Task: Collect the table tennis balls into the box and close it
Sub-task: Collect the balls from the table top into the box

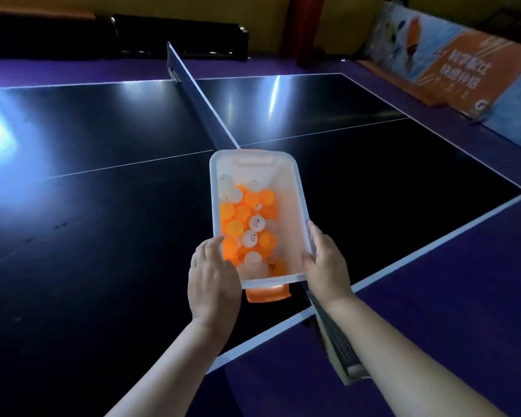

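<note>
A clear plastic box [286, 188] with orange latches is held above the near edge of the table tennis table, its top uncovered. Several orange and white balls [247, 224] lie inside it. My left hand [212, 279] grips the box's near left corner, fingers over the rim. On the near right side, my right hand [325, 266] clasps the wall. No lid is in view.
The dark table tennis table [103, 206] spreads out below, with its net [202, 97] running away from the box. A net post and clamp [334, 335] stick out under my right forearm. Purple floor [433, 296] lies to the right, and printed barrier boards [451, 64] stand at the far right.
</note>
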